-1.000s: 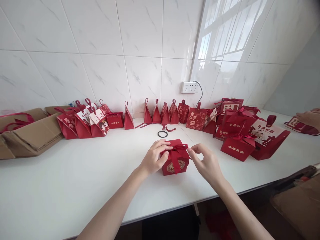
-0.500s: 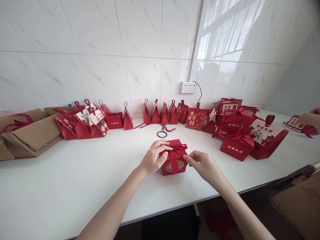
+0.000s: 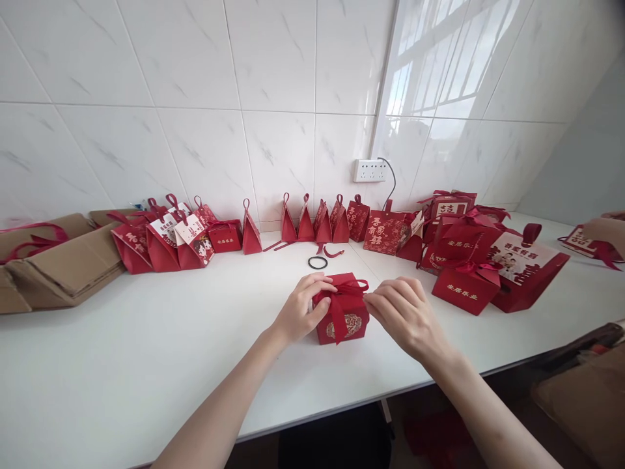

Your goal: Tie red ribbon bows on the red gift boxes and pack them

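Observation:
A small red gift box [image 3: 360,331] with a gold emblem on its front stands on the white table before me. A red ribbon [image 3: 338,318] is tied in a bow on its top, one tail hanging down the front. My left hand [image 3: 301,307] is closed at the left side of the bow, fingers on the box top and thumb on the ribbon. At the box's upper right, my right hand [image 3: 407,316] pinches the ribbon; the bit between its fingertips is mostly hidden.
Behind the box lie a black ring [image 3: 317,262] and ribbon scraps [image 3: 334,253]. Red triangular boxes [image 3: 252,238] line the wall. More gift boxes [image 3: 466,291] are piled at right, and a cardboard box [image 3: 73,267] sits at left. Another person's hand [image 3: 610,228] shows at far right.
My right hand has turned over, knuckles up, and its fingertips have shifted slightly up and right beside the bow. My left hand stays on the bow and box.

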Demonstrator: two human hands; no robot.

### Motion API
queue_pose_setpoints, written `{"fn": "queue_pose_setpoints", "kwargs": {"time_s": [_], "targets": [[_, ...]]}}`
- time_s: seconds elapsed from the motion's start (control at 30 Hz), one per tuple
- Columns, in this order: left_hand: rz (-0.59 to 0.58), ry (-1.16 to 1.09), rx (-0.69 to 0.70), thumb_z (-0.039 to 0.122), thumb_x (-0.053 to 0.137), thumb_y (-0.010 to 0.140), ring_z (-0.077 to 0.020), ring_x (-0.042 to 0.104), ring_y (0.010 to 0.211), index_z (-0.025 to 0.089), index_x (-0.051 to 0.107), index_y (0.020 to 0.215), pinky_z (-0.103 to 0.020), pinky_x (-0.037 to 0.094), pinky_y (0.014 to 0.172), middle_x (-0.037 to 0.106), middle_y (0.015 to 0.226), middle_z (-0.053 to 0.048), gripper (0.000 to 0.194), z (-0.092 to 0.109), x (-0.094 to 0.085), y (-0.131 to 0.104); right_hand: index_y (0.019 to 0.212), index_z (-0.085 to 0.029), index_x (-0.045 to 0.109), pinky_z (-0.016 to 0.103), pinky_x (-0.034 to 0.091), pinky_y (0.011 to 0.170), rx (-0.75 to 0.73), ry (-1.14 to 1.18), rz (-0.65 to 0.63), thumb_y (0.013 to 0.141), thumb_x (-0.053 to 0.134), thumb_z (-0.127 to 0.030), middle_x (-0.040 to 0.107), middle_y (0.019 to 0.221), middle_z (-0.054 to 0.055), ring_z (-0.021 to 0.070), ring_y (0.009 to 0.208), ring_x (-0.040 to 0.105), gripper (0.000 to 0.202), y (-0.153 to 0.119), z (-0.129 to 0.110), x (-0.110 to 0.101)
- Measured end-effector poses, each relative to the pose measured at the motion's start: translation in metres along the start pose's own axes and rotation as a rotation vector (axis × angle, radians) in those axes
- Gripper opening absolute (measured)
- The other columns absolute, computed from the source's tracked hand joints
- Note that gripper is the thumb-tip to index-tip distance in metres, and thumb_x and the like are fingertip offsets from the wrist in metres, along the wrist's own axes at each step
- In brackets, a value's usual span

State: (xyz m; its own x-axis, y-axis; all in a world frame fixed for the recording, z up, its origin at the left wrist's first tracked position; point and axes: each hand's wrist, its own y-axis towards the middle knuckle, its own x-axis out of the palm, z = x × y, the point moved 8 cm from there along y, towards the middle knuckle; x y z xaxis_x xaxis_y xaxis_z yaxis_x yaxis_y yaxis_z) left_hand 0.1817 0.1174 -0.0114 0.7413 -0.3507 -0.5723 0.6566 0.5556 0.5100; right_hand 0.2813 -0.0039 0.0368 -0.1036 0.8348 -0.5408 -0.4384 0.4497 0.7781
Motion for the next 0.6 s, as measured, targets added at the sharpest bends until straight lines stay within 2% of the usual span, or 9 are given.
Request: {"fn": "queue_pose_setpoints", "kwargs": {"time_s": [0.1,0.23,0.33,0.4,0.43,0.5,0.53,0.6], "targets": [[0.002,-0.005,-0.001,0.029,0.044,0.087,-0.0238,0.043,0.124,0.022,0.060,0.099,-0.044,0.036,0.106,0.057,0.119,-0.008,0.021,0.000,0.000,0.000,0.085,-0.019,0.058,0.036,0.040,0.076,-0.098,0.038,-0.071,0.090,0.040,-0.004,0.061,0.074,0.005,0.0188,0.078,0.055,0.023,-0.001,-0.011,-0.001],[-0.006,0.001,-0.002,0.026,0.044,0.086,-0.0245,0.045,0.122,0.022,0.062,0.099,-0.045,0.037,0.105,0.057,0.119,-0.008,0.022,0.001,-0.001,0.000,0.080,-0.020,0.058,0.037,0.041,0.078,-0.112,0.085,-0.162,0.091,0.040,-0.006,0.060,0.072,0.004,0.0178,0.075,0.054,0.025,-0.012,-0.015,0.003],[-0.020,-0.029,-0.018,0.027,0.044,0.086,-0.0252,0.043,0.125,0.022,0.062,0.099,-0.046,0.035,0.106,0.056,0.120,-0.008,0.023,0.000,0.001,-0.001,0.078,-0.020,0.054,0.035,0.044,0.072,0.012,0.216,-0.105,0.088,0.049,-0.012,0.058,0.068,0.002,0.0167,0.070,0.054,0.014,-0.020,-0.001,0.001],[-0.022,-0.081,-0.024,0.031,0.048,0.085,-0.0255,0.039,0.128,0.023,0.060,0.106,-0.045,0.033,0.108,0.052,0.126,-0.009,0.025,-0.001,0.002,-0.003,0.077,-0.020,0.050,0.032,0.046,0.065,0.221,0.342,-0.028,0.088,0.051,-0.018,0.056,0.068,0.002,0.0164,0.068,0.055,0.011,-0.027,0.021,0.002],[-0.014,-0.112,-0.029,0.035,0.052,0.083,-0.0260,0.038,0.129,0.023,0.056,0.114,-0.045,0.032,0.108,0.048,0.130,-0.010,0.033,-0.003,0.003,-0.004,0.080,-0.020,0.050,0.032,0.048,0.063,0.344,0.408,-0.007,0.088,0.050,-0.022,0.058,0.072,0.002,0.0167,0.070,0.057,0.009,-0.032,0.034,0.007],[0.019,-0.175,-0.065,0.043,0.061,0.077,-0.0285,0.033,0.133,0.024,0.039,0.131,-0.047,0.031,0.109,0.037,0.140,-0.012,0.061,-0.009,0.004,-0.006,0.095,-0.021,0.052,0.034,0.053,0.069,0.548,0.563,-0.045,0.090,0.048,-0.031,0.062,0.091,0.007,0.0195,0.083,0.062,0.013,-0.042,0.051,0.026],[0.032,-0.206,-0.102,0.048,0.065,0.073,-0.0304,0.028,0.136,0.024,0.028,0.137,-0.049,0.030,0.109,0.030,0.145,-0.014,0.078,-0.014,0.005,-0.007,0.108,-0.022,0.051,0.037,0.055,0.075,0.609,0.651,-0.098,0.089,0.049,-0.037,0.061,0.105,0.010,0.0220,0.095,0.062,0.024,-0.046,0.054,0.038],[0.025,-0.277,-0.196,0.057,0.069,0.065,-0.0335,0.018,0.140,0.025,0.012,0.143,-0.051,0.028,0.110,0.016,0.151,-0.017,0.102,-0.025,0.008,-0.008,0.131,-0.026,0.038,0.044,0.053,0.086,0.646,0.830,-0.228,0.083,0.057,-0.047,0.048,0.131,0.015,0.0274,0.118,0.052,0.055,-0.052,0.050,0.063]]}}
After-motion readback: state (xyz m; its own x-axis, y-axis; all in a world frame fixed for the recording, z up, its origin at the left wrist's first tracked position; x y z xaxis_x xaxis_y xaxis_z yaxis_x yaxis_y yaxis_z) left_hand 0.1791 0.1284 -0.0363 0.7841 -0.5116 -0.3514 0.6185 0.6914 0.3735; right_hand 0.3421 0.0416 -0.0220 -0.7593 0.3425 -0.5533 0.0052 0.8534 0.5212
